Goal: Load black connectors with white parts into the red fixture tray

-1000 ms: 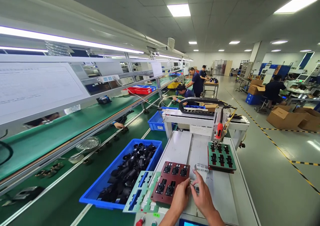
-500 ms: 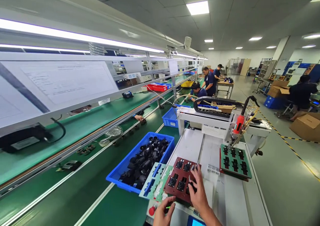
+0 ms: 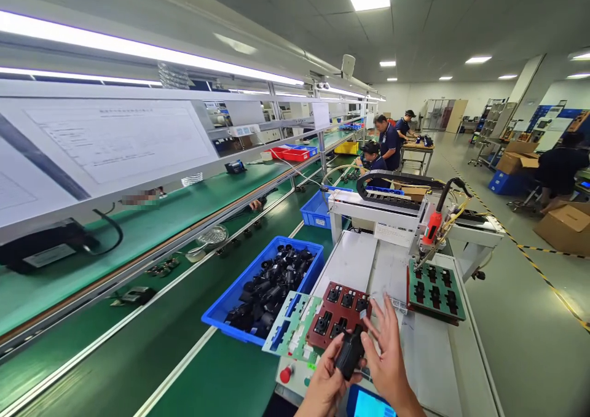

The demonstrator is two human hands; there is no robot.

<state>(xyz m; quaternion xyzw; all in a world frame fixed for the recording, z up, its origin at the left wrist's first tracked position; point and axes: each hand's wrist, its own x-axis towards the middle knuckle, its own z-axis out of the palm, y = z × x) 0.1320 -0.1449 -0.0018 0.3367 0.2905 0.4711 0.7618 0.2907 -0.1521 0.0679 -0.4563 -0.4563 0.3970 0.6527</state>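
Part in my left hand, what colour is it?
The part in your left hand is black, seen best in the head view.

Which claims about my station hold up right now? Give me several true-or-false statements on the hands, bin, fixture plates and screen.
1. The left hand grips a black plastic part. True.
2. The right hand is clenched in a fist. False: the right hand has its fingers spread.
3. The blue bin stands right of the red fixture plate. False: the blue bin is left of the red fixture plate.
4. The green fixture plate carries black parts. True.
5. The screen near the hands is dark. False: the screen is lit blue.
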